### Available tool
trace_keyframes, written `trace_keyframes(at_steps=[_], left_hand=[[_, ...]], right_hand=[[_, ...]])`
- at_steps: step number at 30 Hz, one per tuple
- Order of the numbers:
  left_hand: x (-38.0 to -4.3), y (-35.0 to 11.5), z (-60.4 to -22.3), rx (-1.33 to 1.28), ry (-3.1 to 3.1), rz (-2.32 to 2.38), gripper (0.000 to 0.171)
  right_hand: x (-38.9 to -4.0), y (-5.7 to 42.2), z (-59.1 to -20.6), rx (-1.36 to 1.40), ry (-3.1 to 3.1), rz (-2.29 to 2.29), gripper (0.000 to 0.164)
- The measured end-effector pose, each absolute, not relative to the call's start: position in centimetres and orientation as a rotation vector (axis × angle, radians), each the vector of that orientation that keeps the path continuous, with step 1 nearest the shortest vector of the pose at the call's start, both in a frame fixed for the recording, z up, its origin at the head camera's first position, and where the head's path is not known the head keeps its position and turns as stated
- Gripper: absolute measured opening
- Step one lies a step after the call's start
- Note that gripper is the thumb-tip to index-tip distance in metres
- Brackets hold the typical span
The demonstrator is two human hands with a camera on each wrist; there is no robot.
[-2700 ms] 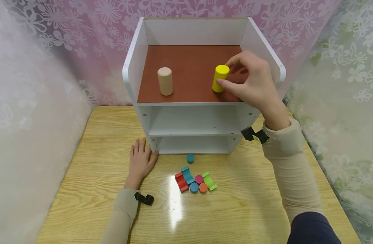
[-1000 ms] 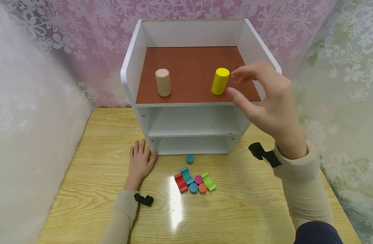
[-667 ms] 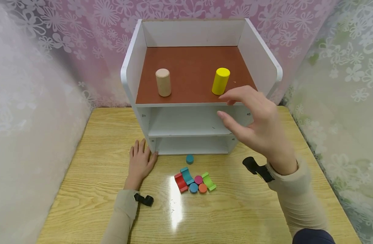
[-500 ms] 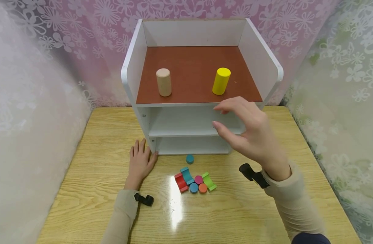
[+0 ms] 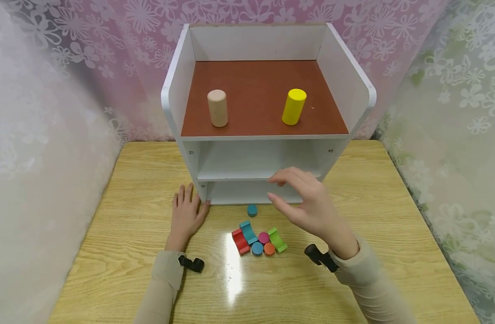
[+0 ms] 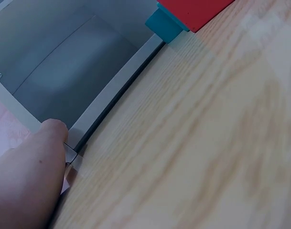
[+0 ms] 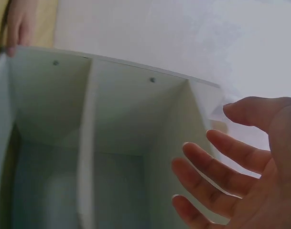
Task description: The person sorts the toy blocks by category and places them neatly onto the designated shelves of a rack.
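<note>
In the head view my right hand [image 5: 308, 202] hovers before the lower shelves, thumb and fingers apart with nothing between them. My left hand [image 5: 185, 218] lies flat on the table, its thumb at the shelf unit's front left corner. On the brown top board stand a plain wooden cylinder [image 5: 218, 108] at left and a yellow cylinder [image 5: 294, 107] at right, both upright. Below the right hand lie a red curved block [image 5: 241, 242], a teal curved block [image 5: 248, 232], a green curved block [image 5: 277, 240], and blue [image 5: 257, 249], orange [image 5: 269, 249] and magenta [image 5: 263, 237] discs.
The white shelf unit [image 5: 257, 138] stands on the wooden table [image 5: 150, 171], with side walls and a back wall round its top. A lone teal disc [image 5: 252, 210] sits by its bottom edge. Flowered curtains [image 5: 142, 67] hang behind and at the sides.
The right hand has let go of the yellow cylinder, drawn back, then come down toward the lower shelves. The yellow cylinder now stands alone. My left hand stays put.
</note>
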State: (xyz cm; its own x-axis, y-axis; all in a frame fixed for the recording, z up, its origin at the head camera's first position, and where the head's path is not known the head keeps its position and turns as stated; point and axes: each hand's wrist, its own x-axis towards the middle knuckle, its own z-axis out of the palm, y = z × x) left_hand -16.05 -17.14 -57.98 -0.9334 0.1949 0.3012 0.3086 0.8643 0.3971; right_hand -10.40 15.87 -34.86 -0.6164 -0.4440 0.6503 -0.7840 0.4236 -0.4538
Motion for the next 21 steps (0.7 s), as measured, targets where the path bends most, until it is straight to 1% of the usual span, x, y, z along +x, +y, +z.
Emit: trace_keyframes(at_steps=[4,12,21], left_hand=[[-16.1,-17.1,-58.1,-0.386,-2.793,-0.650,0.059],[-16.2,-17.3,-58.1,-0.380,-2.793,-0.655,0.060],[-16.0,-17.1,-58.0,-0.374,-2.815,-0.649,0.059]], right_hand=[[-10.1,15.5,-37.4,1.003,-2.359,1.097,0.029],[-10.9,14.8,-41.4,0.949,-2.461,1.224,0.023],[-12.3,14.1,-44.9,0.847,-2.598,1.227,0.023]])
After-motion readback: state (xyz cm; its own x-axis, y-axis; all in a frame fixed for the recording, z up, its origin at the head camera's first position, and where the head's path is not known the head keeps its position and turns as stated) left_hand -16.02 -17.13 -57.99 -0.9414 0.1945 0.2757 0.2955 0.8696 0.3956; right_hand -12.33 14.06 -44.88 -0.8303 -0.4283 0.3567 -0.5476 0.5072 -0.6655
